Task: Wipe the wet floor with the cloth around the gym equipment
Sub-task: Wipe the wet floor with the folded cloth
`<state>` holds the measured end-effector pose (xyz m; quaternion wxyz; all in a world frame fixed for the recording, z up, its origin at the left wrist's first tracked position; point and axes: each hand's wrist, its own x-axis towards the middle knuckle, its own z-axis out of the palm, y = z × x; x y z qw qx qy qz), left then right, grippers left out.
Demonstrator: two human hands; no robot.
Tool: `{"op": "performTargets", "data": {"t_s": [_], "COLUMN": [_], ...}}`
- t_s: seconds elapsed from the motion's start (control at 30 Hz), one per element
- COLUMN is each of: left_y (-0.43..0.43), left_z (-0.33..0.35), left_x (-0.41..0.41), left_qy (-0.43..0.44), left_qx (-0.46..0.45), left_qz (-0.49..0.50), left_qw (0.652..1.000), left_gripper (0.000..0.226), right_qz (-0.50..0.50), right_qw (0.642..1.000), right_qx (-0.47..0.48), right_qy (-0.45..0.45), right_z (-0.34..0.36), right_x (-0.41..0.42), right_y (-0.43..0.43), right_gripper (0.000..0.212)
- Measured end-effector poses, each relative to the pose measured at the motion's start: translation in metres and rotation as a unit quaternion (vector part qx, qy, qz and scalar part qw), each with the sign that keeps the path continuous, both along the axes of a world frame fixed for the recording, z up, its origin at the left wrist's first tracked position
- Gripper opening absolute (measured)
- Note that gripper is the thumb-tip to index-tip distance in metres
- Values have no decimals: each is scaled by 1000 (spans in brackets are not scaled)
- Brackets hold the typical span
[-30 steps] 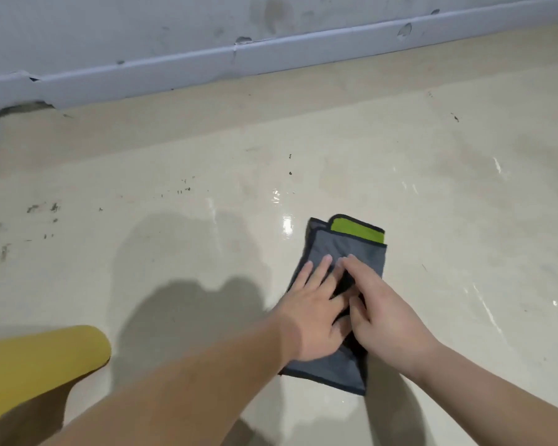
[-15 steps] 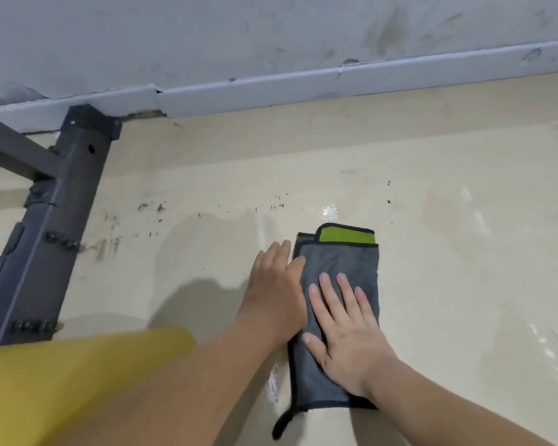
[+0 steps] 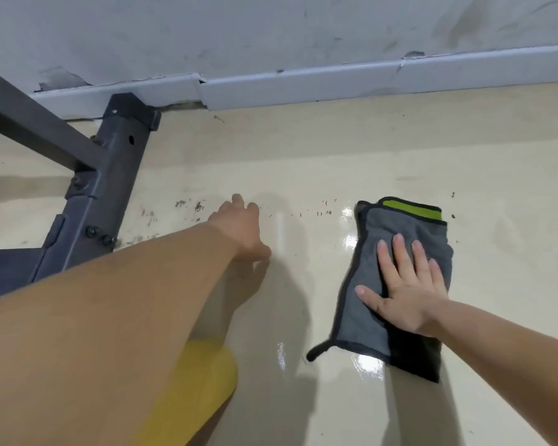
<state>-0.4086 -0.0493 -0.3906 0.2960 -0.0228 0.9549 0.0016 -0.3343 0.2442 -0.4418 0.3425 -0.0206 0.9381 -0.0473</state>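
- Floor (image 3: 335,156): smooth, cream, glossy; wet patches (image 3: 350,243) shine beside the cloth.
- Cloth (image 3: 409,228): grey with dark edging and a green strip; lies flat on the floor, right of centre.
- Metal frame (image 3: 110,175): dark, bolted; stands on the floor at left.
- Dark specks (image 3: 197,206): scattered between frame and cloth.

Left grip (image 3: 243,228) and right grip (image 3: 406,294) are bare, forearms (image 3: 116,317) too; yellow fabric (image 3: 203,381) covers the knee.

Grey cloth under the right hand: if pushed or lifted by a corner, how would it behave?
Probably floppy: the grey cloth lies folded with one corner trailing loose, so it would droop if lifted. Likely slides easily, since the floor shows wet glints. The right hand pressing flat should limit bunching.
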Motion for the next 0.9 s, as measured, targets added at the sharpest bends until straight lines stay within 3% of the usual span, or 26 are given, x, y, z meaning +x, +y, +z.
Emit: {"op": "performTargets", "data": {"t_s": [0.13, 0.3, 0.5, 0.7, 0.8, 0.9], "left_y": [-37, -71, -83, -87, -87, -87], "left_z": [-4, -14, -39, -44, -44, -44], "left_x": [-28, -25, -8, -16, -17, -17], "left_qy": [-15, -55, -33, -43, -49, -52], "left_qx": [-58, -107, -18, -11, -3, 8], "left_qz": [64, 155, 193, 191, 190, 197], "left_qw": [996, 981, 981, 981, 981, 979], "left_gripper": [125, 156, 149, 149, 148, 144], "right_qz": [-94, -120, -106, -218, -123, 87], "right_qw": [995, 993, 994, 974, 988, 991], "right_qx": [15, 7, 32, 36, 7, -37], "right_qy": [-13, 11, 11, 58, 88, 96], "right_z": [-3, -6, 3, 5, -4, -14], "right_x": [-20, -42, -116, -209, -210, -173], "right_y": [-32, -37, -36, -95, -138, -172], "right_gripper": [95, 98, 99, 106, 102, 96]}}
